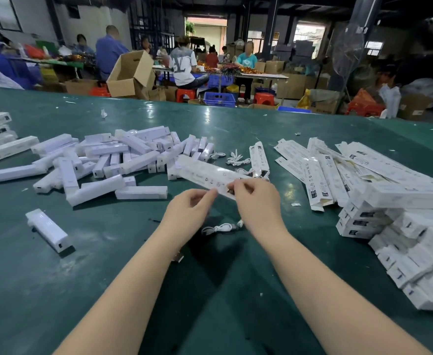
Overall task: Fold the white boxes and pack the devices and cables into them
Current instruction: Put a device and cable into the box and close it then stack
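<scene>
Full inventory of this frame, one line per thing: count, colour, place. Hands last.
table: one, dark green, fills the foreground
devices: a loose pile, too many to count, white, left of centre
single device: one, white, near left, apart from the pile
flat boxes: a fanned heap, white with print, right
packed boxes: a stack, white, far right
held box: one, white, flat, centre
loose cables: several, white, behind the held box
near cable: one, white, under the hands
left hand: pinches the held box's near end
right hand: pinches the same end
</scene>
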A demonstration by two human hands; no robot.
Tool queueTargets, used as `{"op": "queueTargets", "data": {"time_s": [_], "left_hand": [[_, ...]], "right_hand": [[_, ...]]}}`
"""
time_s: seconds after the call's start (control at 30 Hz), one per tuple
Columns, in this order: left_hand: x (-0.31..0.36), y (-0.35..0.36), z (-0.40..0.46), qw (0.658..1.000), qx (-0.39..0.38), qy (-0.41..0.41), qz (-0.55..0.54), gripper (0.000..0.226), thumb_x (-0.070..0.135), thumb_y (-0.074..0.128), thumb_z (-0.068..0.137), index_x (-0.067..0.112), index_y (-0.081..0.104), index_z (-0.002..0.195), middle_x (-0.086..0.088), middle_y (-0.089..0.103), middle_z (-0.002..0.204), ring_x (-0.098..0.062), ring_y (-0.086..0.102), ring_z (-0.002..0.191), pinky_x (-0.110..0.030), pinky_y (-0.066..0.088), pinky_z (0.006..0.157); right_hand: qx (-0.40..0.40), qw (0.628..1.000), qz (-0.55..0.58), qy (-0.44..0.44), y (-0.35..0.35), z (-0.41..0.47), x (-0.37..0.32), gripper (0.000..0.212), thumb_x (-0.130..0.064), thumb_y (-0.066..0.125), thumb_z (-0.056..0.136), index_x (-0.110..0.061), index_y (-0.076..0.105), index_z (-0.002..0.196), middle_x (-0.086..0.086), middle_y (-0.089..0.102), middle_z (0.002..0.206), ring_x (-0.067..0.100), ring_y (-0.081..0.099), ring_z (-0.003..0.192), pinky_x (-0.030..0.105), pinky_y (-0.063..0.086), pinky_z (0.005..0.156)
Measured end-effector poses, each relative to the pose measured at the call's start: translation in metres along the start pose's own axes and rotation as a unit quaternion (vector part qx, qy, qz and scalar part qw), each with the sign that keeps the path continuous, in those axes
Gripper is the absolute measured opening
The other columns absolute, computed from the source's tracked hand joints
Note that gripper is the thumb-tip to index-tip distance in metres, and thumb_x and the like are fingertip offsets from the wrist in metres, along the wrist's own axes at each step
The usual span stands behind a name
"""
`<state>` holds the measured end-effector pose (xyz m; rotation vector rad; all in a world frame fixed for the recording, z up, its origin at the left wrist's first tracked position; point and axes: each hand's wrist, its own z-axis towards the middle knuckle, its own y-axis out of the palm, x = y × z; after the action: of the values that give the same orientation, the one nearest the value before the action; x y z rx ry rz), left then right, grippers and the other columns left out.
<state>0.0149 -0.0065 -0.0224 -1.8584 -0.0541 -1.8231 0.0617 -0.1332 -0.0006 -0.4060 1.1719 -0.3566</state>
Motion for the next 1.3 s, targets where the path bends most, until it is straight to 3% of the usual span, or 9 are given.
{"op": "queueTargets", "data": {"time_s": [0.1, 0.2, 0.37, 0.47, 0.77, 0.87, 0.97, 1.2, 1.3], "left_hand": [[0.010, 0.005, -0.004, 0.961, -0.083, -0.053, -0.258, 0.051, 0.050, 0.063, 0.083, 0.010, 0.062, 0.115, -0.006, 0.071, 0.113, -0.016, 0.069, 0.098, -0.035, 0.056, 0.091], [0.016, 0.003, -0.010, 0.906, -0.105, -0.023, -0.409, 0.064, 0.049, 0.071, 0.060, 0.014, 0.062, 0.114, -0.005, 0.069, 0.119, -0.017, 0.066, 0.108, -0.033, 0.052, 0.092], [0.020, 0.001, -0.015, 0.886, -0.064, 0.004, -0.460, 0.034, 0.032, 0.068, 0.070, 0.007, 0.062, 0.093, -0.008, 0.076, 0.093, -0.017, 0.073, 0.088, -0.023, 0.058, 0.066], [0.019, -0.001, -0.013, 0.880, -0.039, -0.009, -0.474, 0.029, 0.032, 0.066, 0.072, 0.009, 0.063, 0.089, -0.006, 0.076, 0.089, -0.015, 0.074, 0.082, -0.021, 0.058, 0.062], [0.020, -0.007, -0.014, 0.839, -0.052, -0.028, -0.541, 0.035, 0.032, 0.071, 0.070, 0.008, 0.066, 0.096, -0.007, 0.075, 0.101, -0.015, 0.072, 0.093, -0.024, 0.058, 0.069], [0.022, -0.005, -0.016, 0.824, -0.079, -0.043, -0.560, 0.021, 0.021, 0.072, 0.071, 0.009, 0.073, 0.088, -0.009, 0.074, 0.106, -0.019, 0.072, 0.097, -0.028, 0.059, 0.070], [0.022, -0.003, -0.018, 0.818, -0.086, -0.050, -0.566, 0.033, 0.013, 0.069, 0.072, 0.010, 0.062, 0.104, -0.007, 0.074, 0.107, -0.019, 0.071, 0.099, -0.030, 0.059, 0.068], [0.026, 0.000, -0.020, 0.819, -0.054, -0.054, -0.569, 0.026, 0.018, 0.071, 0.071, 0.013, 0.060, 0.094, -0.002, 0.076, 0.092, -0.014, 0.073, 0.085, -0.029, 0.059, 0.066], [0.026, 0.000, -0.020, 0.818, -0.054, -0.059, -0.569, 0.025, 0.019, 0.072, 0.069, 0.013, 0.062, 0.091, -0.002, 0.076, 0.091, -0.013, 0.073, 0.083, -0.028, 0.059, 0.064]], "right_hand": [[-0.094, 0.922, 0.331, 0.180, -0.014, -0.017, -0.010, 0.021, -0.013, 0.059, 0.090, -0.015, 0.074, 0.075, -0.004, 0.072, 0.077, 0.012, 0.063, 0.072, 0.023, 0.046, 0.066], [-0.150, 0.844, 0.443, 0.261, -0.023, -0.031, -0.009, 0.019, -0.011, 0.053, 0.094, -0.010, 0.063, 0.078, 0.004, 0.070, 0.069, 0.013, 0.062, 0.052, 0.021, 0.049, 0.050], [-0.166, 0.883, 0.389, 0.205, -0.024, -0.043, 0.000, 0.021, -0.031, 0.042, 0.102, -0.013, 0.049, 0.111, 0.009, 0.075, 0.092, 0.020, 0.066, 0.054, 0.024, 0.052, 0.053], [-0.152, 0.913, 0.343, 0.160, -0.024, -0.046, 0.001, 0.018, -0.033, 0.049, 0.100, -0.017, 0.053, 0.105, -0.001, 0.073, 0.084, 0.019, 0.066, 0.055, 0.025, 0.054, 0.055], [-0.154, 0.870, 0.452, 0.126, -0.030, -0.048, -0.002, 0.003, -0.009, 0.065, 0.091, -0.008, 0.062, 0.090, 0.007, 0.068, 0.088, 0.020, 0.068, 0.063, 0.024, 0.056, 0.062], [-0.129, 0.882, 0.438, 0.116, -0.029, -0.047, 0.002, 0.007, -0.001, 0.067, 0.087, -0.007, 0.063, 0.088, 0.003, 0.067, 0.080, 0.017, 0.067, 0.065, 0.028, 0.057, 0.066], [-0.101, 0.906, 0.399, 0.094, -0.028, -0.046, 0.005, 0.016, 0.001, 0.070, 0.083, -0.014, 0.065, 0.086, -0.006, 0.068, 0.074, 0.013, 0.063, 0.074, 0.035, 0.055, 0.076], [-0.130, 0.916, 0.375, 0.060, -0.027, -0.050, 0.003, 0.018, -0.002, 0.070, 0.084, -0.019, 0.069, 0.079, -0.006, 0.072, 0.075, 0.005, 0.064, 0.071, 0.023, 0.052, 0.070], [-0.133, 0.913, 0.382, 0.063, -0.027, -0.051, 0.002, 0.017, -0.004, 0.071, 0.085, -0.017, 0.067, 0.076, -0.001, 0.070, 0.078, 0.013, 0.061, 0.074, 0.040, 0.055, 0.078]]}}
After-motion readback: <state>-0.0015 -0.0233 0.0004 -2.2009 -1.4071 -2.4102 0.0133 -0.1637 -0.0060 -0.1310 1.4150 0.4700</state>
